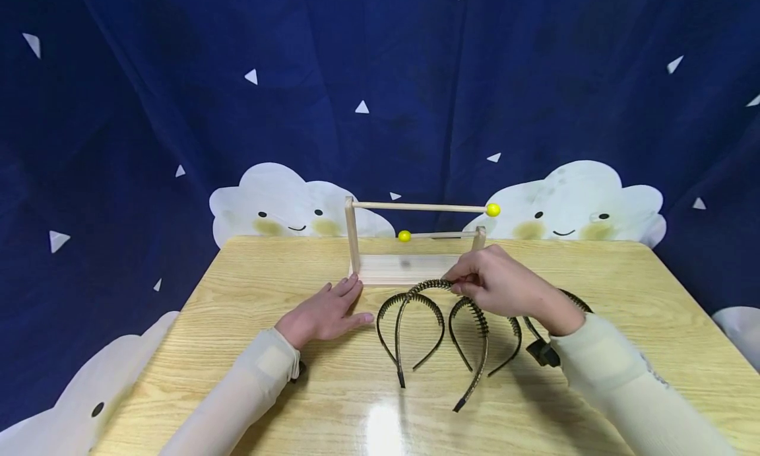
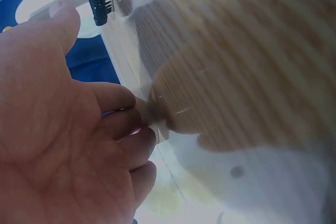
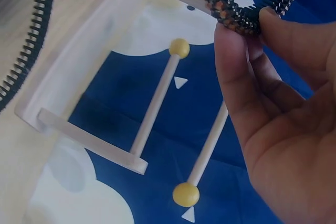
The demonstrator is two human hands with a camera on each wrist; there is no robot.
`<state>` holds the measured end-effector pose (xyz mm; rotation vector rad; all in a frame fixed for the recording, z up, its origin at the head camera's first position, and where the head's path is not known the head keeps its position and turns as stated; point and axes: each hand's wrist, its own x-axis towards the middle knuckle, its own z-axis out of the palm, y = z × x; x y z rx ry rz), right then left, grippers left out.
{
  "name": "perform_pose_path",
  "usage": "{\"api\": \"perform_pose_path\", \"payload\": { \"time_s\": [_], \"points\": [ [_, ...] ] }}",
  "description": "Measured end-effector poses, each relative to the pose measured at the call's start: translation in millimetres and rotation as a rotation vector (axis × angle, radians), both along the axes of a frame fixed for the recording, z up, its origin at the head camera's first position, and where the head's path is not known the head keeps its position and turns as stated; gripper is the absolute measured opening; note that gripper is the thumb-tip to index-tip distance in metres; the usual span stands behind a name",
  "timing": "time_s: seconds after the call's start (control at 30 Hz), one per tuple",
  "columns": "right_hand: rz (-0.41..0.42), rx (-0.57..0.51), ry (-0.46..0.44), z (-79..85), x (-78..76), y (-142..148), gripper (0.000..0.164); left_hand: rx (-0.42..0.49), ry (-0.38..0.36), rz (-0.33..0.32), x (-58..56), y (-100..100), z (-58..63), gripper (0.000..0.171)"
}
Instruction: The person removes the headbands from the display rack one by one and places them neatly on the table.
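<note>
My right hand [image 1: 505,281] pinches the top of a dark headband [image 1: 427,284] with brownish beads and comb teeth, between thumb and fingers; its two ends point down toward me. A wooden stand [image 1: 410,266] with a flat base, two posts and two rods is just behind it. Both rods are bare, the upper ending in a yellow ball [image 1: 493,210], the lower in another yellow ball [image 1: 404,236]. My left hand [image 1: 326,313] lies with fingers extended, fingertips at the left front corner of the base. In the left wrist view its palm shows.
On the wooden table [image 1: 249,350] lie a dark toothed headband [image 1: 382,311] left of centre, a second headband [image 1: 515,337] right of it, and another headband [image 1: 576,301] partly behind my right wrist. A dark blue curtain [image 1: 380,60] with white clouds hangs behind the table.
</note>
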<state>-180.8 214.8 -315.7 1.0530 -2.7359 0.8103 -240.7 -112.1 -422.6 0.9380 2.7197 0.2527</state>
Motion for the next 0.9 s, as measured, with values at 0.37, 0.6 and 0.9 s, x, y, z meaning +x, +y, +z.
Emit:
{"api": "perform_pose_path", "payload": {
  "time_s": [0.37,0.6,0.9],
  "points": [
    [0.082,-0.012,-0.053,-21.3,5.0,-1,0.023,0.001,-0.003,-0.002,-1.2,0,0.2,0.086],
    [0.119,-0.003,-0.056,-31.8,10.5,-5,0.023,-0.007,0.007,-0.003,-1.9,0,-0.5,0.087],
    [0.135,0.039,-0.110,-41.8,16.2,-9,0.029,0.006,-0.003,-0.003,-0.7,0,-0.7,0.086]
  ]
}}
